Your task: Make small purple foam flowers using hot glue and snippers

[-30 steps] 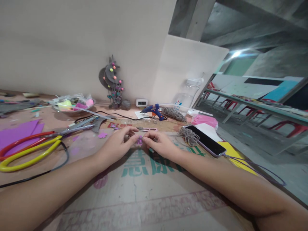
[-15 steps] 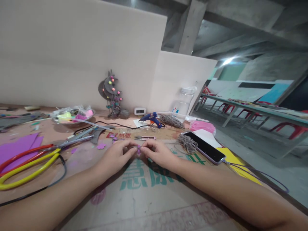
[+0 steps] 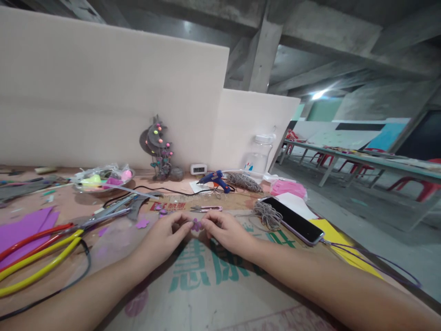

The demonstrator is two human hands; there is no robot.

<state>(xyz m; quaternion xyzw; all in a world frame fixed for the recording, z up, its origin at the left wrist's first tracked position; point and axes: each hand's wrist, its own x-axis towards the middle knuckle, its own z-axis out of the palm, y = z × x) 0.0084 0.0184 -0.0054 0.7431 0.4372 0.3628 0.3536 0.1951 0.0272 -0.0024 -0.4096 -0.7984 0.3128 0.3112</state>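
A small purple flower piece [image 3: 196, 224] is pinched between both hands over the printed cardboard [image 3: 186, 303]. My left hand [image 3: 172, 231] grips its left side with thumb and index finger. On its right side, my right hand [image 3: 223, 230] holds it with closed fingertips. Just behind the hands lie small thread snips [image 3: 206, 208]. Another purple flower [image 3: 142, 224] rests to the left of my left hand. A bundle of grey cord [image 3: 267, 215] sits to the right, against a phone [image 3: 294, 221].
Scissors with yellow and red handles [image 3: 44, 273] and purple sheets [image 3: 25, 230] lie at left. Behind are a plastic-wrapped dish [image 3: 103, 184], a blue glue gun [image 3: 217, 180], a grey moon ornament [image 3: 158, 147] and a clear bottle [image 3: 259, 154].
The view has tilted up slightly, so the table things appear lower. The purple flower between the fingertips now shows more of its face. Both hands keep their pinch.
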